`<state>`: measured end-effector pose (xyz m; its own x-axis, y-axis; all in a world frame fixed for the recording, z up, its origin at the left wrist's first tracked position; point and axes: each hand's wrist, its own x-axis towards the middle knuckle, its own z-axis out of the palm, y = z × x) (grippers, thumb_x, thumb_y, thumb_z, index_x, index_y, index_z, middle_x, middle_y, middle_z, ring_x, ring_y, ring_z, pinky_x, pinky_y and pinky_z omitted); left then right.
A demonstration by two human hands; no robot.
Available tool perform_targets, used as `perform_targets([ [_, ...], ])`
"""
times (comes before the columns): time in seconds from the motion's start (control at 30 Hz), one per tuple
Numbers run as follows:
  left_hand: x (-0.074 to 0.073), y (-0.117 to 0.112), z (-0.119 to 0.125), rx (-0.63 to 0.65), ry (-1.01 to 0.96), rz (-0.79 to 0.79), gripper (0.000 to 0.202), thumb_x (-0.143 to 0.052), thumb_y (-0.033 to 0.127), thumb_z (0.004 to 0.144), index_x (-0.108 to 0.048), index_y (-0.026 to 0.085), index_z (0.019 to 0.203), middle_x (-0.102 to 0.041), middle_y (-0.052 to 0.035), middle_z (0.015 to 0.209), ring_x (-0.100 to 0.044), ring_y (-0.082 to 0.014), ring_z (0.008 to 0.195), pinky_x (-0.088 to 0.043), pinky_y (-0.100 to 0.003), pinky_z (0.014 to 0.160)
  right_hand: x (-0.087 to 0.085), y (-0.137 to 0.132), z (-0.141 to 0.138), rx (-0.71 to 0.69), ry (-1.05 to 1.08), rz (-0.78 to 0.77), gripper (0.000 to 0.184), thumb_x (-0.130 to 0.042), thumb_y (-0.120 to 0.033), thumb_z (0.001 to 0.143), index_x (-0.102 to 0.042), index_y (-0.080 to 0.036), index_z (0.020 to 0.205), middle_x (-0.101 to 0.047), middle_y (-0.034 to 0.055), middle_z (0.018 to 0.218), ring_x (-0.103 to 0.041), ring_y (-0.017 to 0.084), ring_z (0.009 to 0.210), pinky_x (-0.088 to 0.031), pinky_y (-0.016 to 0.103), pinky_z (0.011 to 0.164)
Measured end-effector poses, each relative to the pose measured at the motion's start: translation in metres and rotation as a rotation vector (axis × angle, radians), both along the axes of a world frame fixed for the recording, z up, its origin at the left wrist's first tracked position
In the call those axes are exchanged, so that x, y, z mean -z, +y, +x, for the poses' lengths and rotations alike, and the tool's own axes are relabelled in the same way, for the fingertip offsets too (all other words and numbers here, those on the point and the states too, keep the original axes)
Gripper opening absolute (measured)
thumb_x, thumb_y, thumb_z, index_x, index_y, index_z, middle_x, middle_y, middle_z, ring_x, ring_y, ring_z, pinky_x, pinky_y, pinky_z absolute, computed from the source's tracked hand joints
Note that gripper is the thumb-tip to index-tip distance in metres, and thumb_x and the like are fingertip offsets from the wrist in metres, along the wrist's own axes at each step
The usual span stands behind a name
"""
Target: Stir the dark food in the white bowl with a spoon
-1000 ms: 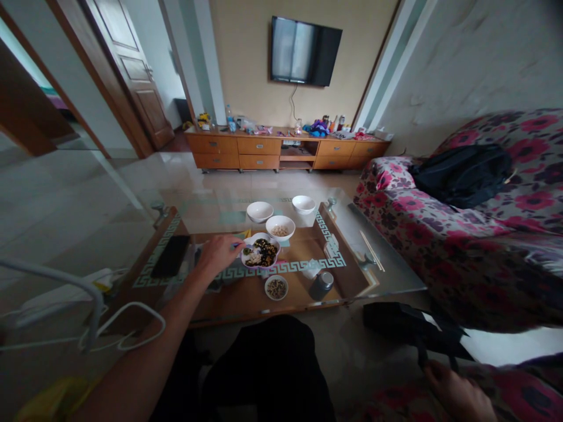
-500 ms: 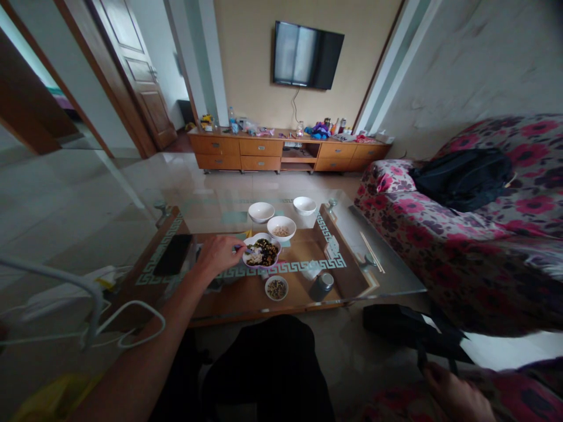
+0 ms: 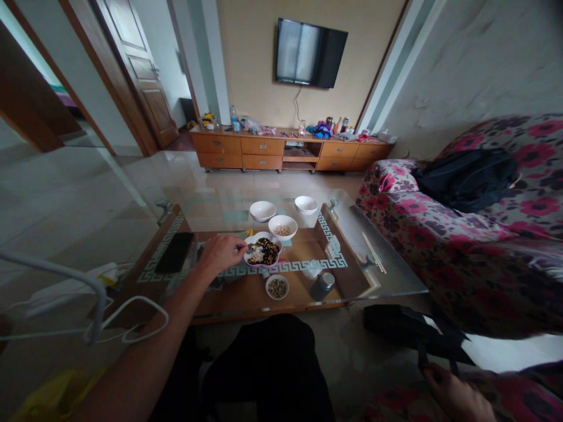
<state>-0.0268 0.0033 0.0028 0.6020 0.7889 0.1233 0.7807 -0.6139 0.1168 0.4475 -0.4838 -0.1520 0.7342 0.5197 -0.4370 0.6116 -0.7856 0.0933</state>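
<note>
My left hand [image 3: 220, 255] is over the glass-topped coffee table [image 3: 303, 290], shut on a small spoon [image 3: 241, 248]. The spoon's tip reaches into a scalloped white bowl [image 3: 264, 236] of dark food with white pieces. Just beyond it stands a white bowl of grains [image 3: 282, 227]. Two more white bowls [image 3: 263, 211] [image 3: 305, 204] sit further back, and a small dish of mixed seeds [image 3: 277, 287] sits nearer me. My right hand [image 3: 453, 398], cut off by the frame's bottom edge, rests on floral cloth, away from the table and beside a black bag's strap.
A black phone [image 3: 175, 252] lies left on the table; a metal cup [image 3: 322, 286] and chopsticks [image 3: 373, 252] lie right. A floral sofa [image 3: 440, 234] holding a black bag [image 3: 466, 179] lines the right. A white cable [image 3: 57, 266] curves at lower left. A wooden cabinet [image 3: 290, 155] stands beyond.
The view has drifted slightly, so the room sits a little further right in the frame. My left hand stays at the scalloped bowl with the spoon, and my right hand stays on the cloth.
</note>
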Motion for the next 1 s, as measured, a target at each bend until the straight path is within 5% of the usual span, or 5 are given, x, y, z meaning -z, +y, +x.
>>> perform_targets([
  [0.5,-0.007,-0.001,-0.002,0.016,-0.052,0.015,0.021,-0.062,0.034,0.097,-0.082,0.027,0.099,-0.079,-0.0021,0.102,-0.074,-0.0296,0.097,-0.05,-0.037,0.079,-0.011,0.005,-0.008,-0.014,-0.009,-0.007,0.052,-0.04,-0.042,0.101,-0.076,-0.026,0.134,-0.082,0.0139,0.108,-0.078,0.039,0.104,-0.059,0.047,0.096],
  [1.0,-0.01,-0.007,0.007,-0.019,0.043,-0.025,0.021,-0.062,0.033,0.096,-0.083,0.029,0.099,-0.079,-0.0045,0.101,-0.074,-0.0327,0.096,-0.048,-0.038,0.074,-0.004,0.001,-0.004,-0.008,-0.04,0.022,0.052,-0.04,-0.049,0.099,-0.078,-0.03,0.13,-0.083,0.0125,0.106,-0.079,0.039,0.102,-0.06,0.045,0.09],
])
